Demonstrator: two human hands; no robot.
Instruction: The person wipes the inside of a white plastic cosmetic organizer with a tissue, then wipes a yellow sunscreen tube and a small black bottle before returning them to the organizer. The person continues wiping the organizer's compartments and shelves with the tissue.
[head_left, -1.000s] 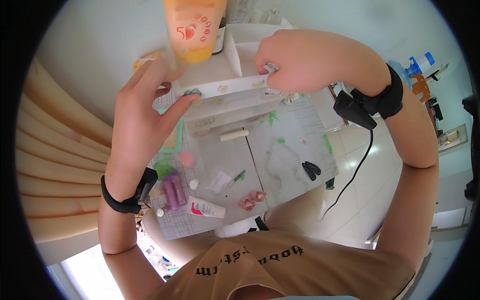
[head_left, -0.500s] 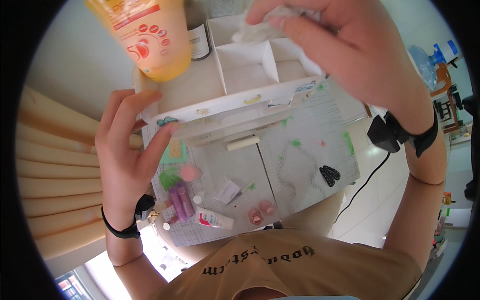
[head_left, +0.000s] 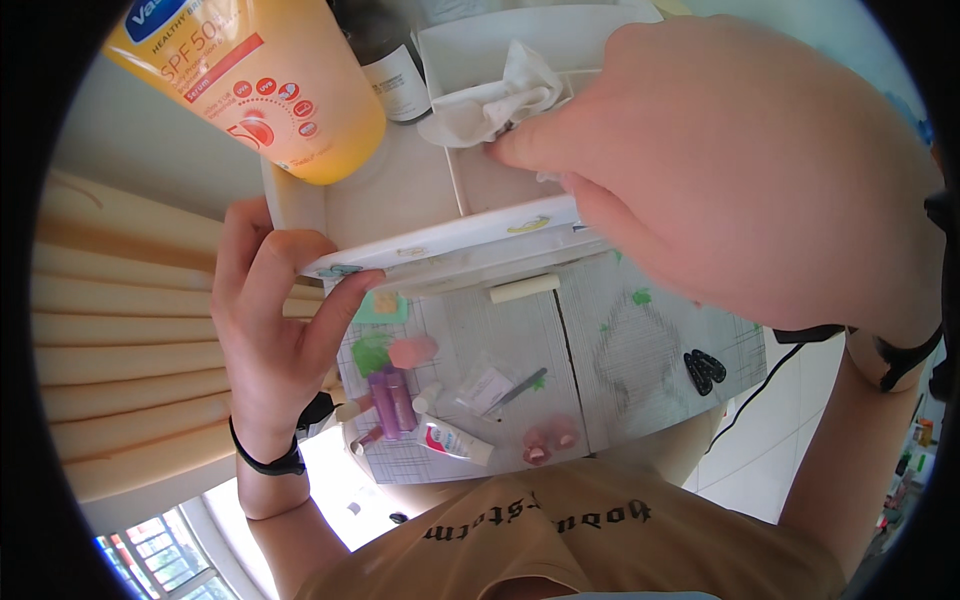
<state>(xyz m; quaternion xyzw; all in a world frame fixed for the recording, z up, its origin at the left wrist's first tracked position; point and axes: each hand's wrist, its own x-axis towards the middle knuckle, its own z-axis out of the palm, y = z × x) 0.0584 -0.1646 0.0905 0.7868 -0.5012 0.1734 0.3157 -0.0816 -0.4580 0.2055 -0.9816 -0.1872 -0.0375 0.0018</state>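
A white compartment organizer [head_left: 390, 190] stands at the far side of the small table. My left hand [head_left: 268, 325] is closed on its front left corner, thumb on the outer front face and fingers over the rim. In my right hand [head_left: 740, 190] is a crumpled white tissue [head_left: 525, 95], pressed down into a front compartment beside a divider. The right fingertips are partly hidden behind the hand and tissue. An orange-yellow sunscreen tube [head_left: 270, 95] stands upside down in the organizer's left part, with a dark bottle [head_left: 395, 75] bearing a white label behind it.
On the table [head_left: 500, 350] lie a white squeeze tube [head_left: 455, 440], purple tubes [head_left: 390, 400], a pink sponge [head_left: 412, 351], black hair clips [head_left: 705, 371] and pink clips [head_left: 550, 440]. A beige curtain [head_left: 120, 340] hangs at the left. A black cable [head_left: 745, 400] runs at the right.
My right hand has come closer to my head with the tissue, which is now over the front compartments instead of the back. My left hand stays on the organizer's corner.
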